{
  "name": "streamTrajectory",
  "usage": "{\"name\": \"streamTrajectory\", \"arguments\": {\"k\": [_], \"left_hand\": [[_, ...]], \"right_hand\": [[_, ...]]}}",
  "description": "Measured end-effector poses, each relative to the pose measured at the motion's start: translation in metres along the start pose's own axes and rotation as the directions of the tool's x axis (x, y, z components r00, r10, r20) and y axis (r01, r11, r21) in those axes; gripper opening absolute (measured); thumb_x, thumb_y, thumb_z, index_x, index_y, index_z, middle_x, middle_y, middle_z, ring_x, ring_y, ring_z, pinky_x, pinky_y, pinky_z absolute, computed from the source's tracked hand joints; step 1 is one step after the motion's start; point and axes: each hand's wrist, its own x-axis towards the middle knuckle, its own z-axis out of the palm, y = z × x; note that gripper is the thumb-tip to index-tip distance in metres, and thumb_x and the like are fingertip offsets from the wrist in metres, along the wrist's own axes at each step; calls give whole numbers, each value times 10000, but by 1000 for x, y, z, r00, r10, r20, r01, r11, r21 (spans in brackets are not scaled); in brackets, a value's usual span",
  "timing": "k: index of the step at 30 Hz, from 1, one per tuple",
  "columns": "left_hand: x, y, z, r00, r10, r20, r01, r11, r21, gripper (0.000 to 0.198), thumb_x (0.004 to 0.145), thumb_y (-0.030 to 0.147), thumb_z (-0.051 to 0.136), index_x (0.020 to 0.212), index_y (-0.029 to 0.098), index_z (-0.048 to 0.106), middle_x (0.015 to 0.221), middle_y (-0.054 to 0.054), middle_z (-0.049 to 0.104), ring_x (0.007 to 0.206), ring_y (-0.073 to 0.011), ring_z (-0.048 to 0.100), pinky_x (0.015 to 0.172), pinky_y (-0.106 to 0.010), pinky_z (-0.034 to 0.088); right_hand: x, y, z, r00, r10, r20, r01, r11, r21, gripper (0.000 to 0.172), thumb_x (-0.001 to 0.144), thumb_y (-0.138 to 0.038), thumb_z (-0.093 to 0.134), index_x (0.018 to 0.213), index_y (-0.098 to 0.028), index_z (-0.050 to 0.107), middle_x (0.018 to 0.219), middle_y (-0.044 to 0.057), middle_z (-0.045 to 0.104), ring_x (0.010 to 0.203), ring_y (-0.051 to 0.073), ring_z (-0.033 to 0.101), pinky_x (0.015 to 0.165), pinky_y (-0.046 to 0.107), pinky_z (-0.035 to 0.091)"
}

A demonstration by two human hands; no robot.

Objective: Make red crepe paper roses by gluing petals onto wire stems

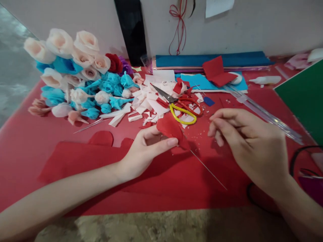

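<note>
Between the thumb and fingers of my left hand is a red crepe paper flower. A thin wire stem slants down from it to the right. My right hand hovers to the right of the flower, apart from it, thumb and fingertips pinched together; whatever they hold, if anything, I cannot make out. Just beyond the flower lie scissors with one yellow and one orange handle, on a heap of paper scraps. A red crepe paper sheet and cut red petals lie beside my left forearm.
Finished paper flowers in peach, blue and red crowd the back left. At the back are blue paper rolls, folded red paper and a white glue bottle. Clear sticks and a green board occupy the right side.
</note>
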Motion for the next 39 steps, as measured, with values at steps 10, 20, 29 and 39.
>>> {"name": "streamTrajectory", "arguments": {"k": [10,20,29,39], "left_hand": [[1,-11,-4,999,-44,31,44,999,-25,124,751,189,636,864,205,685,913,-16,705,835,-146,652,802,-246,516],[4,-21,-9,994,-110,11,110,994,9,120,652,166,718,764,166,673,797,-14,702,745,-137,651,754,-252,529],[2,-14,-7,996,-84,12,84,996,-10,138,682,202,701,811,175,660,838,-20,689,773,-149,641,763,-269,529],[0,-14,-4,998,-58,-18,59,998,20,132,676,197,705,803,187,668,839,-6,700,775,-153,654,748,-253,539]], "right_hand": [[2,2,0,978,102,182,-131,979,157,173,811,-291,561,687,-177,523,474,-55,493,371,45,420,364,169,324],[-3,4,8,933,-327,149,351,920,-175,190,766,-54,528,911,-144,612,971,28,601,867,106,563,759,189,445],[-13,-14,1,829,-517,213,559,762,-327,69,797,-194,568,832,-160,616,805,7,646,702,131,578,655,258,456],[-16,-13,3,801,-553,229,594,687,-418,69,784,-135,569,816,-172,617,820,17,651,701,139,580,602,273,442]]}}
